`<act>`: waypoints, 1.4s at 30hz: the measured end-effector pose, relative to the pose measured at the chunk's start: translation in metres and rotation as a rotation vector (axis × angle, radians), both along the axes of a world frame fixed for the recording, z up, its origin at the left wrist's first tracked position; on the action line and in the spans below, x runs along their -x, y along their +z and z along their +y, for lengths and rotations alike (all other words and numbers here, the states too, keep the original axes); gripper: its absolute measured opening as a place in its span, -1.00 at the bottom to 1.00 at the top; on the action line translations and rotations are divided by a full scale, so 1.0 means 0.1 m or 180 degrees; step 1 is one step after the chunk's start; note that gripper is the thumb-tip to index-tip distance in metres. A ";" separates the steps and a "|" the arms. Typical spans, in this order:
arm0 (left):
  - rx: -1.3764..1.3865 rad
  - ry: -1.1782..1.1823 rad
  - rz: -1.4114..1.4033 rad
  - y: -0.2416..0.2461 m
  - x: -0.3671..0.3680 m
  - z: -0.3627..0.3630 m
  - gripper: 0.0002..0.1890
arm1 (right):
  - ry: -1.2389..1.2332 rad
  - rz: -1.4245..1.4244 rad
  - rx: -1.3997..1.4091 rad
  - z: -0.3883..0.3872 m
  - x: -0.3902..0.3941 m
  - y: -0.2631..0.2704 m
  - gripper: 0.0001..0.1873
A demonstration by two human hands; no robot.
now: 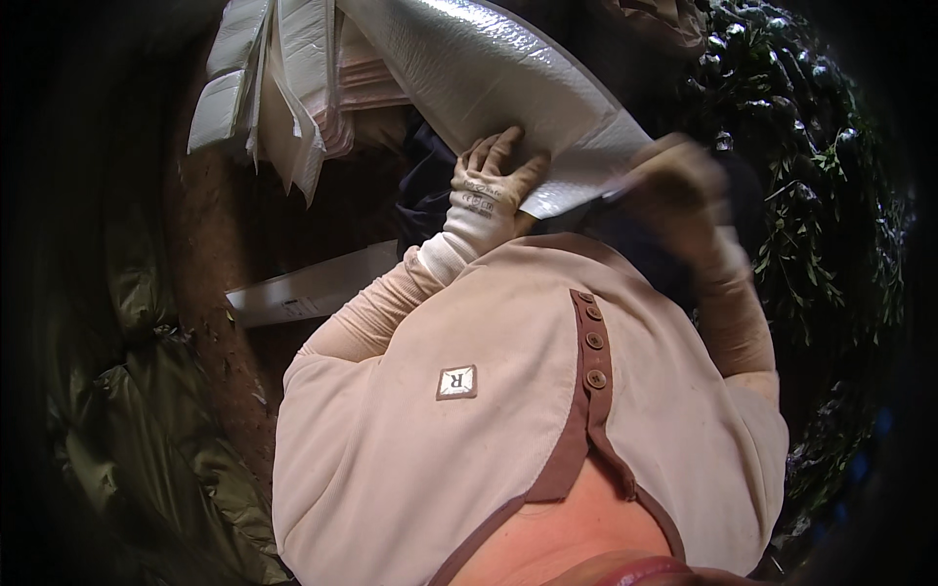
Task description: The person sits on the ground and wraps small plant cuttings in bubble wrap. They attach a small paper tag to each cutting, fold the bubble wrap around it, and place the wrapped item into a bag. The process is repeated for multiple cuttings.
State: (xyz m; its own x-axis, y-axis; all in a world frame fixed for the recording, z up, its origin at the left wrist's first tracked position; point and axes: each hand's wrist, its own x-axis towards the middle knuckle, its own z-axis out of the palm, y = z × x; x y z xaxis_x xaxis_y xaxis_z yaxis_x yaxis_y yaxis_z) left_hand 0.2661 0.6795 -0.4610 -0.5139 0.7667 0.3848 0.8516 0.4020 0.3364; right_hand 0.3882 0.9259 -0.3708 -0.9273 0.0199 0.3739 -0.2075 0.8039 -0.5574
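Note:
A shiny silvery-white padded sheet [506, 80] lies before me, its surface like bubble wrap, narrowing towards my lap. My left hand [498, 165], in a light work glove with a darker palm side, presses on its near part with the fingers spread. At the sheet's right corner is my right hand [678, 183], gloved too and blurred by motion. A small thin thing shows by its fingertips, too blurred to name, and its grip is unclear. To the left of the sheet stands a bundle of similar padded sheets [300, 66], folded, several with pinkish edges.
A long white flat piece [315, 286] with a printed label lies on the brown ground [212, 242] at left. Olive-green plastic sheeting [146, 425] is bunched at lower left. Leafy cut greenery [799, 242] is piled along the right. Crumpled brown material [667, 22] shows at the top.

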 end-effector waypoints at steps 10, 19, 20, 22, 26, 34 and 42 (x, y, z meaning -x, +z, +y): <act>0.0061 -0.0960 -0.1603 0.30 0.15 -1.03 -0.52 | 0.1024 -0.0292 -0.0584 -0.04 0.72 -0.67 -0.36; -0.1927 0.2195 -0.3597 -0.56 0.03 -0.96 -0.60 | -0.0470 -0.2587 0.1903 -0.55 0.98 -0.61 -0.47; -0.1903 0.2272 -0.3686 -0.61 0.04 -0.91 -0.62 | -0.0738 -0.2560 0.1451 -0.58 0.99 -0.71 -0.50; -0.0449 0.2649 -0.3153 -0.60 0.10 -0.83 -0.67 | -0.0694 -0.1525 0.0441 -0.63 1.02 -0.88 -0.65; 0.0089 0.1961 0.0611 -0.34 0.43 -0.72 -0.60 | 0.0129 0.0078 -0.1032 -0.69 1.09 -0.93 -0.80; 0.2043 -0.1279 -0.0110 0.49 1.04 0.10 -0.61 | -0.2098 -0.0587 0.0585 0.54 2.14 -1.62 -0.54; -0.0577 0.0095 -0.2027 0.36 1.69 1.02 -0.42 | -0.0425 -0.1302 0.3145 0.91 2.70 -1.80 -0.47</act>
